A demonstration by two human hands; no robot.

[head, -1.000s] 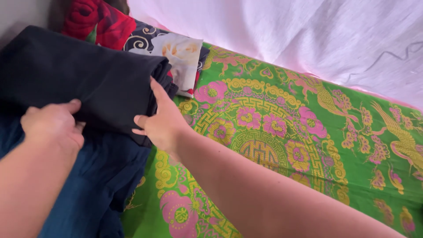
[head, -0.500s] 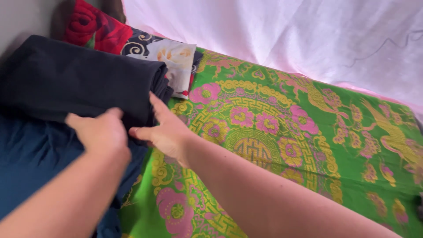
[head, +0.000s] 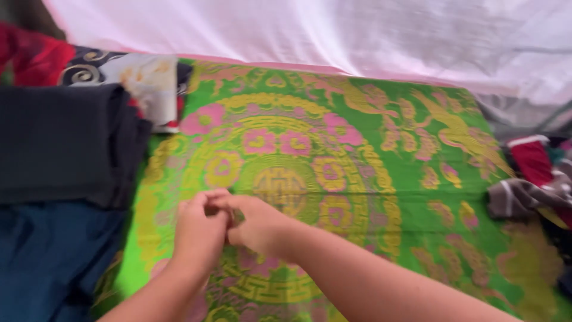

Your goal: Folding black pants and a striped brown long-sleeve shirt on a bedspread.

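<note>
Green bedspread [head: 411,197], patterned with yellow rings and pink flowers, covers the middle of the scene from near to far, and both hands hover just above its near centre. The left hand [head: 199,229] and the right hand [head: 259,223] meet there, fingertips touching each other; the picture is blurred, so I cannot tell whether anything is pinched between them or whether they touch the cloth. To the left, beside the bedspread's edge, a folded black garment [head: 59,143] lies on top of a dark blue cloth [head: 47,256] that reaches to the near left corner. Beyond the black garment, at the far left, sits a flowered pillow [head: 137,77] in red, black and white. A white sheet [head: 357,30] hangs along the far side. At the right edge, a heap of clothes [head: 533,185] in red and grey rests against the bedspread.
</note>
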